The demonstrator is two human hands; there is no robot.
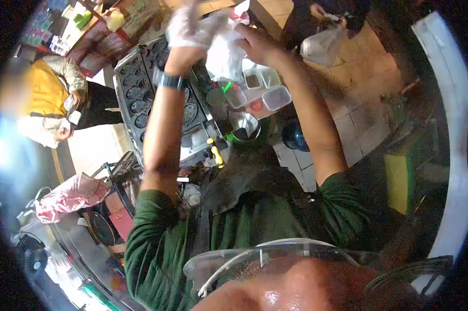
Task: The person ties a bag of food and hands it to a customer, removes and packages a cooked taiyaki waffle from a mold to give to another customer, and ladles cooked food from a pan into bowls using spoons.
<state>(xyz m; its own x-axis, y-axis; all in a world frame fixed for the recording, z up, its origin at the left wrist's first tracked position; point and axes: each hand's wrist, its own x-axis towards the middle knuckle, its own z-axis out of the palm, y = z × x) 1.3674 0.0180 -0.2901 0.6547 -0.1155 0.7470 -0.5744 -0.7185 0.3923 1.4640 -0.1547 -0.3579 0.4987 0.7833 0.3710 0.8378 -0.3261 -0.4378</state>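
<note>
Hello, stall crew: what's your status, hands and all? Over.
Left hand raised, wrapped in plastic. Right hand beside it, grip unclear. Plastic hides the left fingers; mold pan and tubs nearby. Over.

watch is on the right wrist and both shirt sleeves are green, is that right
Not quite: the watch is on the left wrist, not the right, as the head view shows. Both shirt sleeves are green, as you say.
</note>
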